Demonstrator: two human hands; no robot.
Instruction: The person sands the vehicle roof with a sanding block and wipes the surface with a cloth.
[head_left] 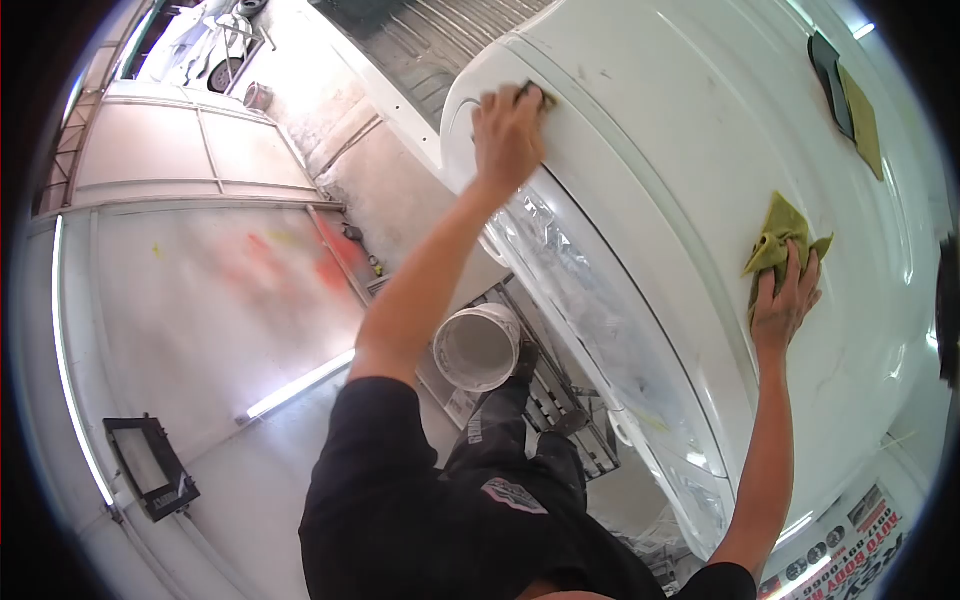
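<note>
Two hands of mine are at work on the white cab roof (660,120) of a pickup, set well apart from each other. My left hand (508,135) is at the rounded rear corner, near the ribbed truck bed (425,35), its fingers curled on a small dark piece (537,94); blur and my own fingers hide most of it, so I cannot tell exactly what it is. My right hand (787,290) is clamped on a bunched yellow-green cloth (780,228), pressing it against the panel, with a loose corner standing up beyond my fingertips. Farther across the roof, a black flat block (830,82) and an olive pad (861,122) lie side by side, touching. Clear plastic sheeting (600,300) covers the side windows below the roof edge. Down by my feet, a white bucket (478,347) stands beside a slatted metal platform (560,405). Off to my left, red-orange paint stains (335,262) mark the pale wall (130,330), and a lit tube (300,385) runs along it.
</note>
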